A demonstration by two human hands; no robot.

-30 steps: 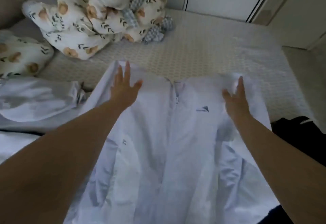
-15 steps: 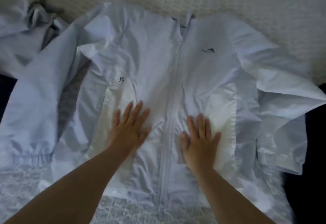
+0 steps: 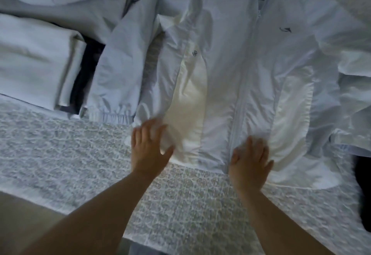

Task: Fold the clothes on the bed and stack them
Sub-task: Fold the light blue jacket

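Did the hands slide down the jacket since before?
Yes. Both the left hand and right hand moved from the jacket shoulders down to its hem.

- Your left hand [image 3: 149, 146] lies flat, fingers spread, on the jacket [image 3: 230, 64] hem's left corner.
- Your right hand [image 3: 250, 161] presses flat beside the zipper [image 3: 244, 94], at the hem.
- Jacket front up on the bed [image 3: 70, 144]; folded pale stack [image 3: 38, 60] near the left edge.

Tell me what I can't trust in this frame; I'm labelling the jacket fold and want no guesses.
- Head view: fingertips of left hand and right hand are motion-blurred.
- Jacket: collar cut off by the top edge.
- Dark garment: cut off by the right edge.
- Folded stack: cut off by the left edge.
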